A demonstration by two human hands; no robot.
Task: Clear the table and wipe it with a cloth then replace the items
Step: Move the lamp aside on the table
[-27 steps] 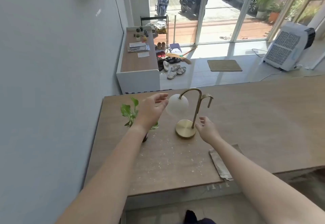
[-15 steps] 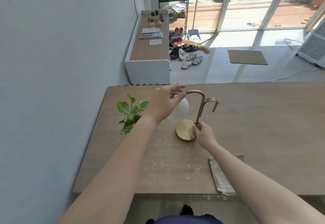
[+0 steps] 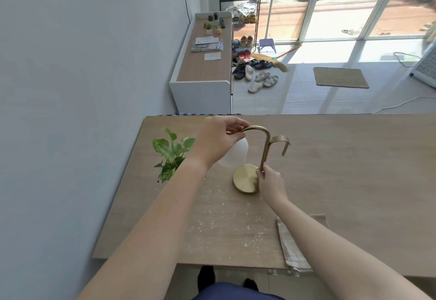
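Brass, brushed and golden, made up the lamp point(image 3: 264, 151) that stood toward the left end of the wooden table point(image 3: 354, 172), and everything else here is placed from it. Its round base point(image 3: 244, 178) sat low against the wood, though the view did not settle whether it was resting there or just raised.

The left hand point(image 3: 219, 141) pinched the curved top of the lamp, with thumb and fingers curled round the arch. Directly under that hand hung the white globe shade point(image 3: 237, 156), partly hidden by the wrist. The right hand point(image 3: 271, 184) gripped the foot of the upright stem where it met the base, its fingers wrapped round the metal.

Left of the lamp, near it but apart, was a green leafy plant point(image 3: 172, 153), with its pot hidden behind the left forearm. On the person's side of the lamp, white specks point(image 3: 212, 224) lay scattered over the wood. Also on that side, and to the lamp's right, a folded grey-beige cloth point(image 3: 291, 250) lay at the table's near edge, partly covered by the right forearm.

Beyond the lamp, past the table's far edge, a low white cabinet point(image 3: 203, 92) stood along the wall. Shoes point(image 3: 257, 80) and a doormat point(image 3: 339, 77) were on the tiled floor to its right.
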